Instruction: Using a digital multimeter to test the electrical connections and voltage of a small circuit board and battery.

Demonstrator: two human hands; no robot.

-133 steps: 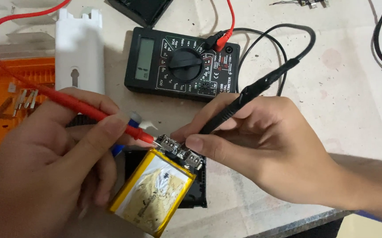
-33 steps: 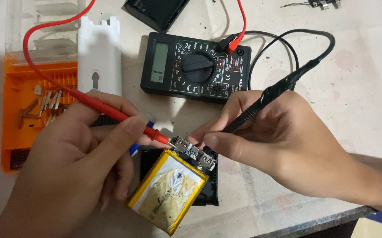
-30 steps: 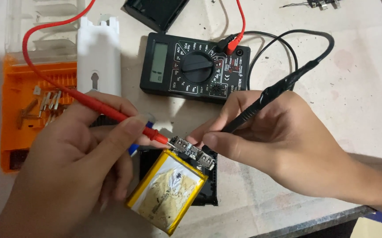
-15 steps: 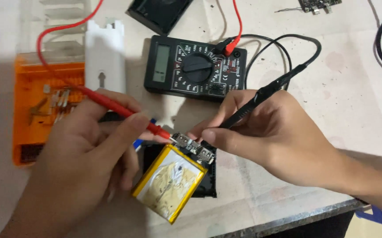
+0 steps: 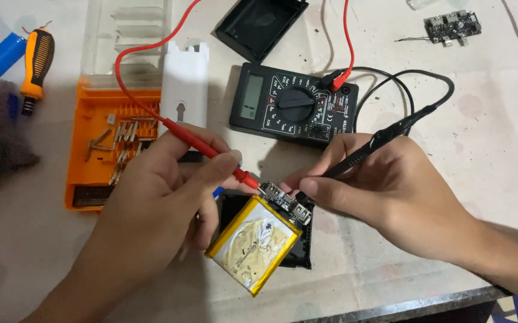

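The pale worktable (image 5: pixel 486 179) fills the frame. At the left sits an orange bit tray (image 5: pixel 94 149); above centre lies a black multimeter (image 5: pixel 295 104), with a black cover (image 5: pixel 262 24) at the top edge. The left hand (image 5: pixel 163 215), lower left, pinches the red probe (image 5: pixel 205 149) between thumb and fingers; the right hand (image 5: pixel 390 191), centre right, pinches the black probe (image 5: pixel 360 152). Both tips meet the small circuit board (image 5: pixel 286 202) at bottom centre, just above the yellow flat battery (image 5: pixel 253 244). A spare board (image 5: pixel 452 25) lies upper right.
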